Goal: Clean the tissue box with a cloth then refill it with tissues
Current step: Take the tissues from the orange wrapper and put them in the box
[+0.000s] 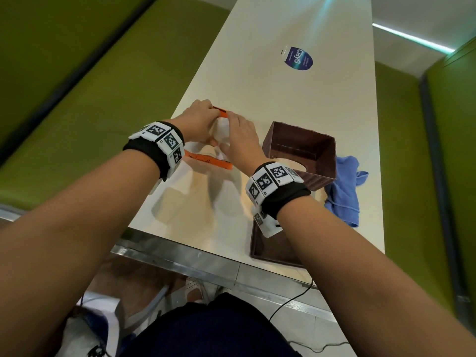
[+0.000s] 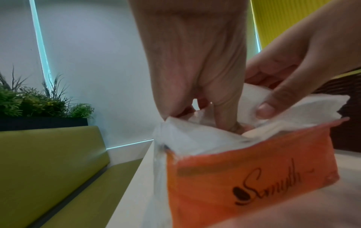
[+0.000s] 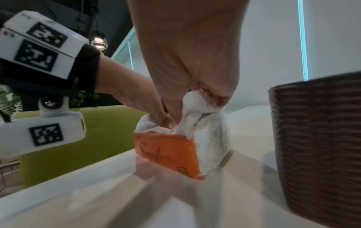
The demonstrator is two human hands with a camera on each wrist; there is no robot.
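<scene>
Both hands are busy at the orange tissue pack [image 1: 210, 158] on the bench [image 1: 296, 99], just left of the brown tissue box [image 1: 302, 153]. Left hand [image 1: 198, 119] pinches the wrapper's edge, right hand [image 1: 240, 140] grips the tissues [image 3: 195, 106]. Probably best to pull the stack out slowly and squarely so nothing tears.

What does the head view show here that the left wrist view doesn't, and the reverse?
Only the head view shows the blue cloth lying beside the open brown tissue box, the flat brown lid at the table edge, and a round blue sticker. Only the left wrist view shows the pack's "Smooth"-like lettering and a planter. Both show the left hand and right hand pinching the orange tissue pack open.
</scene>
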